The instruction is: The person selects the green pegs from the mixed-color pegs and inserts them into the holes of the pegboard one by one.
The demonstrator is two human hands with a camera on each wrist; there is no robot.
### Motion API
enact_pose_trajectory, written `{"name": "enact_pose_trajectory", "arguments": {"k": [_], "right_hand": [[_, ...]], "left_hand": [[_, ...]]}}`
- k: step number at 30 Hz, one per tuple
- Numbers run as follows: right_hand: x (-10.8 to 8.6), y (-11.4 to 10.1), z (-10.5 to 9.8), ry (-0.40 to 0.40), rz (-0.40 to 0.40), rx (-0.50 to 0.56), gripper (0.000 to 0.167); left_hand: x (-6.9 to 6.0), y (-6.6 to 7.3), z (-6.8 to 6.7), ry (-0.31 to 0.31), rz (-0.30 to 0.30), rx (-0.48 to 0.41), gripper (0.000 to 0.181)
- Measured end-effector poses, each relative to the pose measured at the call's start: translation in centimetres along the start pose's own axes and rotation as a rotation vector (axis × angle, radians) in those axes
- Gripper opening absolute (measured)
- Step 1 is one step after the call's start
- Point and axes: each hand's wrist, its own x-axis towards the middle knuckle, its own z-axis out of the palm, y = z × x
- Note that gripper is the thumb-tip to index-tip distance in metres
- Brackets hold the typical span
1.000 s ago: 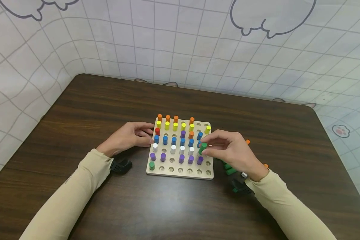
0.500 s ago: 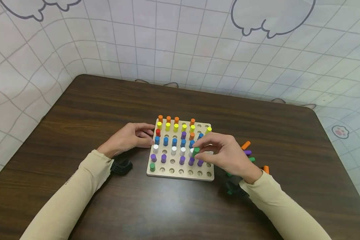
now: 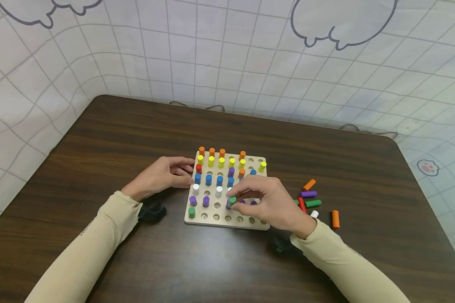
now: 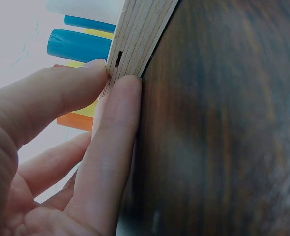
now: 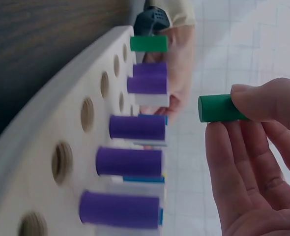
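A light wooden pegboard lies flat on the table, with rows of coloured pegs standing in its holes. At its left edge is my left hand; in the left wrist view, thumb and finger touch the board's layered side without wrapping round it. My right hand pinches a green peg between thumb and fingers. That peg is held clear above the purple pegs, as the right wrist view shows. Another green peg stands in the front left hole. My right hand hides several pegs on the right side.
Loose pegs lie on the brown table right of the board: orange, purple, green, red and white. Open holes line the board's front row. A grid-patterned cloth hangs behind the table.
My right hand has moved left and slightly toward the front over the board, carrying the green peg. More of the loose pegs now show. The left hand has stayed at the board's edge.
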Motion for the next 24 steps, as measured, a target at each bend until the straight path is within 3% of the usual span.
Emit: {"name": "enact_pose_trajectory", "arguments": {"k": [24], "right_hand": [[1.3, -0.7, 3.9, -0.031, 0.014, 0.034, 0.027]], "left_hand": [[0.0, 0.1, -0.1, 0.0, 0.022, -0.006, 0.064]]}}
